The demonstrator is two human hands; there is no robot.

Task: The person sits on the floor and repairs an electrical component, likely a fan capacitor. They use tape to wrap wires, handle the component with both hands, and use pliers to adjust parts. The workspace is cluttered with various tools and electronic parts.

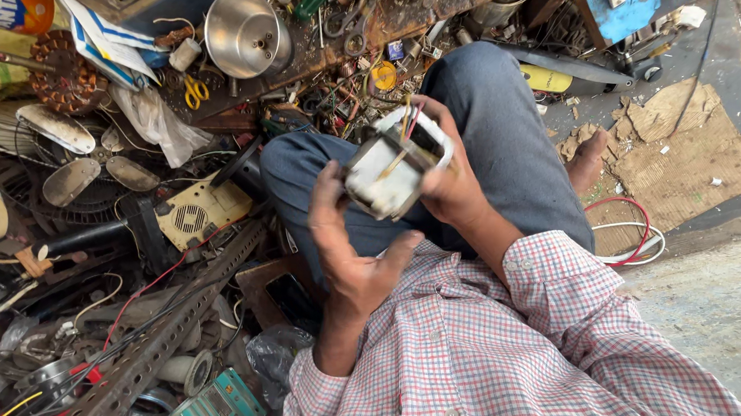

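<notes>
Left hand (352, 248) and right hand (451, 179) both grip small motor (393, 168), casing on, wires loose; yellow scissors (194, 91) untouched beyond left hand.

Single view only. The head-worn camera looks steeply down from above the person's chest, close to the raised left hand (351, 259) and right hand (452, 183). The frame is rolled: the red-and-white checked shirt sleeve (508, 348) fills the lower right, the cluttered floor of metal scrap (116, 242) the left, bare concrete floor (720, 311) the right edge.
</notes>
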